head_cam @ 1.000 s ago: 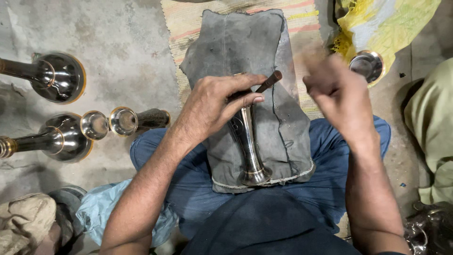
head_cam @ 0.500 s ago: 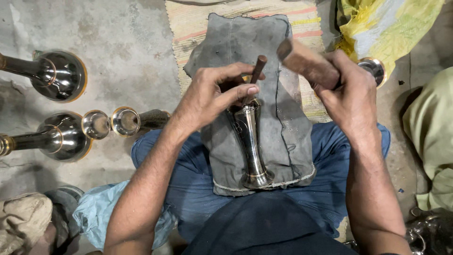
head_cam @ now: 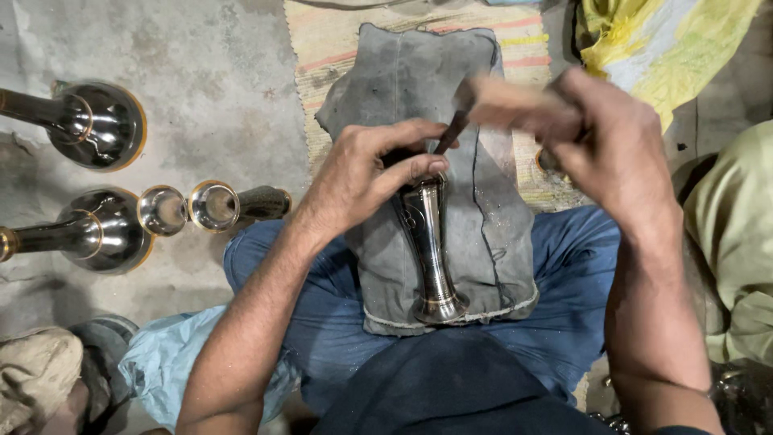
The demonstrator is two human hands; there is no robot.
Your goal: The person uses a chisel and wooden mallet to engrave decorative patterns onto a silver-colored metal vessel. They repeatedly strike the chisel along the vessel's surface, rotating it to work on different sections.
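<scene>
A shiny flared metal stem (head_cam: 435, 258) lies on a grey cloth (head_cam: 419, 89) spread over my lap. My left hand (head_cam: 366, 173) holds its upper end and steadies a thin dark rod-like tool (head_cam: 451, 133) against it. My right hand (head_cam: 596, 137) is raised just right of the tool, blurred, gripping a pale wooden piece (head_cam: 503, 101) above the tool's top. What exactly the wooden piece is cannot be made out.
Two large polished metal vessels (head_cam: 93, 121) (head_cam: 88, 234) and two small metal cups (head_cam: 161, 209) (head_cam: 213, 205) sit on the concrete floor at left. A striped mat (head_cam: 322, 40) lies under the cloth. Yellow fabric (head_cam: 660, 40) is at top right, cloth bundles at lower left.
My right hand has moved in from the right toward the tool and now hovers over its top. The dark tool turned from slanted to more upright. My left hand stayed on the stem.
</scene>
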